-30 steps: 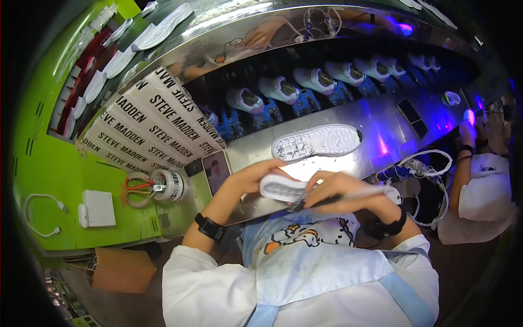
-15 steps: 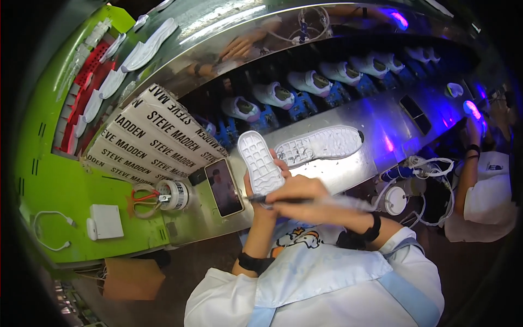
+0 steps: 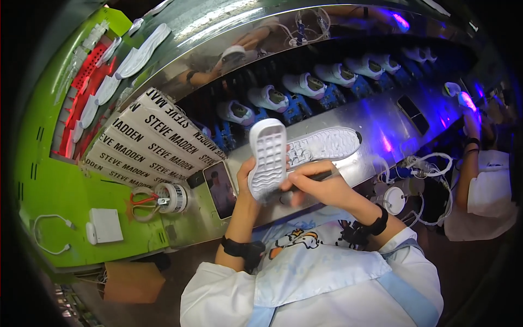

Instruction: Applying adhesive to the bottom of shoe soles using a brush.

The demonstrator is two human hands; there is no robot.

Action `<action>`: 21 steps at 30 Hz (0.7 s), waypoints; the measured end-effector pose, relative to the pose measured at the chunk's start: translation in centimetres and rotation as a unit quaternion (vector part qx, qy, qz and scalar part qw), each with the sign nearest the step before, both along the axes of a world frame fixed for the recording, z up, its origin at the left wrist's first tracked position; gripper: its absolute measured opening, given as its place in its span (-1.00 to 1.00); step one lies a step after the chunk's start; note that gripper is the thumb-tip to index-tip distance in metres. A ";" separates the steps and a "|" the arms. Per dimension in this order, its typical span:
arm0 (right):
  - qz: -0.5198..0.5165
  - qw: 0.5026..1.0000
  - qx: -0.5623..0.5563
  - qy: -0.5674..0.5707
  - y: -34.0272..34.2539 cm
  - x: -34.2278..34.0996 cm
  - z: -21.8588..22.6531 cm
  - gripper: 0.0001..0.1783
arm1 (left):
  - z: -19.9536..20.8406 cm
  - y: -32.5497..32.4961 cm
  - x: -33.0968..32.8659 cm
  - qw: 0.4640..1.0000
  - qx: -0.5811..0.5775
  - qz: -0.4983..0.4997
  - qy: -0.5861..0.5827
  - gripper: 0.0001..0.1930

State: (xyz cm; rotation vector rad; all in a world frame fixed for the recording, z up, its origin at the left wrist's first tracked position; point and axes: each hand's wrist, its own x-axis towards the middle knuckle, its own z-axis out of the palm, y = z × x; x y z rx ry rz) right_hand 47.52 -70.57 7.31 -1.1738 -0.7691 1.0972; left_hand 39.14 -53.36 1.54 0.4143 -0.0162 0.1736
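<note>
My left hand (image 3: pixel 246 177) is closed around the edge of a white shoe sole (image 3: pixel 269 155), held up at a slant with its ridged, gridded face showing. My right hand (image 3: pixel 321 182) grips a slim dark-handled tool (image 3: pixel 322 175), pen-like or brush-like; its tip cannot be made out. Those right fingers are close by the sole's lower right edge, slightly blurred. Just behind, a second white sole (image 3: pixel 329 143) lies on the metal bench, partly covered by the first sole.
Several pale shoes (image 3: pixel 308 85) stand on blue holders along the far side. At left are a printed box (image 3: pixel 147 136), a phone (image 3: pixel 220 191), a tape roll (image 3: pixel 175 197) and orange scissors (image 3: pixel 143 200). A co-worker's arm (image 3: pixel 473 158) shows at right, near a white-lidded cup (image 3: pixel 394 200).
The held sole has been raised and turned more upright. My right hand has drawn back to the right, and the tool no longer crosses the sole's lower end.
</note>
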 end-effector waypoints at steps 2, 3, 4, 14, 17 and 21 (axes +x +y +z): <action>-0.017 0.990 0.049 -0.133 -0.2 -0.6 -0.4 -0.82 | 0.9 0.4 0.2 0.996 0.078 -0.030 0.043 -0.21; 0.024 0.981 0.052 -0.186 -0.2 -0.5 0.0 -0.81 | 0.3 1.3 0.4 0.996 0.079 -0.027 0.039 -0.21; 0.106 0.976 -0.077 -0.176 -0.8 0.0 1.9 -0.83 | -0.8 2.4 0.3 0.986 0.143 -0.065 0.055 -0.26; -0.076 0.937 0.167 -0.297 -2.1 0.0 1.7 -0.88 | 5.5 0.3 3.3 0.901 0.300 -0.223 0.222 -0.60; 0.011 0.921 0.097 -0.376 -3.2 0.6 0.6 -0.88 | 5.7 0.1 4.0 0.866 0.331 -0.256 0.273 -0.64; -0.052 0.940 0.123 -0.314 -3.6 1.3 1.8 -0.88 | 7.8 -0.1 4.2 0.866 0.300 -0.265 0.298 -0.63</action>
